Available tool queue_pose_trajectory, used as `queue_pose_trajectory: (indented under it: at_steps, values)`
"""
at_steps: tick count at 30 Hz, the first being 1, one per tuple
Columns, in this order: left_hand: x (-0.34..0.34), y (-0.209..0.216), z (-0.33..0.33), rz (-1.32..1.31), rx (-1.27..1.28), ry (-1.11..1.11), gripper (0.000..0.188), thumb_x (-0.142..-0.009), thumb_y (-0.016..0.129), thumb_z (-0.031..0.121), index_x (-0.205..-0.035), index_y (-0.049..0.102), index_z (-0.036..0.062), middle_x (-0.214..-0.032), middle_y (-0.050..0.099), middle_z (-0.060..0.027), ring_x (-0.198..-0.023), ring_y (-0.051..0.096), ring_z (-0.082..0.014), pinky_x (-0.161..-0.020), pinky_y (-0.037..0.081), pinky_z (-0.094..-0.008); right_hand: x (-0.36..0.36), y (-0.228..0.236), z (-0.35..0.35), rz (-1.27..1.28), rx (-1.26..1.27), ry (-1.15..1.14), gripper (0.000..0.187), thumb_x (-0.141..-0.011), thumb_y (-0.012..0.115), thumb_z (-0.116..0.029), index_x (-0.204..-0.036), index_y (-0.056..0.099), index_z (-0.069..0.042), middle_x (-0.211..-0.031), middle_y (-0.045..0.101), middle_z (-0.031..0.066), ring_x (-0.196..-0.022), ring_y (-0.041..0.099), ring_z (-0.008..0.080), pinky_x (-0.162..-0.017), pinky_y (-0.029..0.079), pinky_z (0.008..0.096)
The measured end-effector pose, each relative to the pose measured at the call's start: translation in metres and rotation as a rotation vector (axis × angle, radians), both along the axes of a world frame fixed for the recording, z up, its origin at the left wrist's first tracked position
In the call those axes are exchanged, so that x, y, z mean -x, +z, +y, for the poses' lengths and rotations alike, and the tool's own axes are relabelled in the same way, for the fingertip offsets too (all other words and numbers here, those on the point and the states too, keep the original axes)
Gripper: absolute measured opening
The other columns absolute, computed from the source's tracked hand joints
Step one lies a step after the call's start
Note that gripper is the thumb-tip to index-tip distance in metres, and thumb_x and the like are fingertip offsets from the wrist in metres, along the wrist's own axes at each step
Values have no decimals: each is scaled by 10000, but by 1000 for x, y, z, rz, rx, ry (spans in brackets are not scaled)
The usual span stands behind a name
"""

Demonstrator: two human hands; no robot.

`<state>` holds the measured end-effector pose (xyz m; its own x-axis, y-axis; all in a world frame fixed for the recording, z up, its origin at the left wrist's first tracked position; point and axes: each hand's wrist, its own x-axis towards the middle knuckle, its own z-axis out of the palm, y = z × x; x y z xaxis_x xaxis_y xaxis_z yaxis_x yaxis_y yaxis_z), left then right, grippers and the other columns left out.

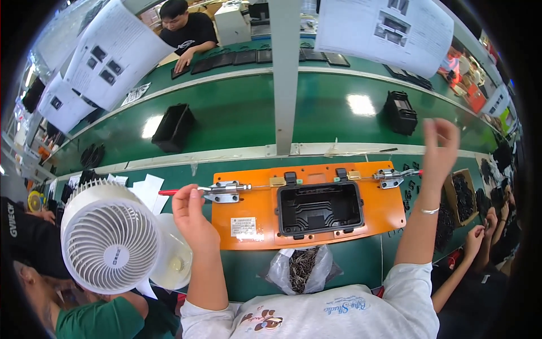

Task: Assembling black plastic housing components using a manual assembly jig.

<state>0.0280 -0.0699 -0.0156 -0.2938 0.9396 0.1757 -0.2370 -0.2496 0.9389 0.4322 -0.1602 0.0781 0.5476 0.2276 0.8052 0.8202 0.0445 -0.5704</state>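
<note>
An orange fixture plate (pixel 257 212) lies on the green bench in front of me, with an open black plastic case (pixel 320 208) seated in it. Metal toggle clamps flank the case: the left clamp (pixel 227 192) and the right clamp (pixel 389 178), each with a red handle. My left hand (pixel 193 213) is closed around the left clamp's handle, whose red end (pixel 167 192) sticks out past the fingers. My right hand (pixel 441 148) is raised above the right clamp, slightly blurred, fingers curved apart and nothing visible in them. Its wrist hides part of the area beside the right handle.
A clear bag (pixel 302 270) of small metal pins sits before the plate. A white fan (pixel 116 248) stands left. Beyond, a green conveyor carries a black bin (pixel 173 127) and a black case (pixel 401 113). A box of black parts (pixel 464 195) is right; co-workers sit around.
</note>
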Motion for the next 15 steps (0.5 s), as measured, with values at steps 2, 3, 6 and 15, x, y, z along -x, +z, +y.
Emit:
queue_pose_trajectory:
  at_steps: [2, 3, 6, 15]
  values:
    - [7, -3, 2, -124, 90, 73, 385, -857, 628, 185, -1189, 498, 40, -1116, 546, -82, -1026, 514, -214, -909, 384, -371, 49, -5, 19, -203, 299, 389, 276, -706, 782, -164, -885, 606, -51, -850, 583, 43, -786, 553, 178, -740, 444, 300]
    - [11, -5, 4, -249, 174, 139, 427, -861, 620, 190, -1227, 457, 42, -1167, 516, -82, -1060, 489, -219, -918, 368, -400, 80, -10, 29, -226, 441, 545, 336, -645, 811, -163, -880, 603, -44, -858, 592, 79, -784, 576, 218, -748, 454, 321]
    - [26, -27, 23, -427, 287, 83, 482, -850, 628, 196, -1249, 407, 40, -1222, 460, -92, -1125, 441, -234, -949, 328, -468, 125, -29, 51, -471, 839, 748, 480, -593, 847, -277, -923, 586, -46, -932, 581, 125, -937, 564, 305, -803, 452, 386]
    - [21, 12, 56, -316, 35, 247, 404, -882, 638, 234, -1143, 434, 4, -896, 577, -92, -851, 607, -203, -809, 423, -354, 149, -60, 84, -490, 1033, 808, 511, -608, 818, -277, -997, 628, -7, -922, 601, 148, -911, 579, 329, -801, 474, 395]
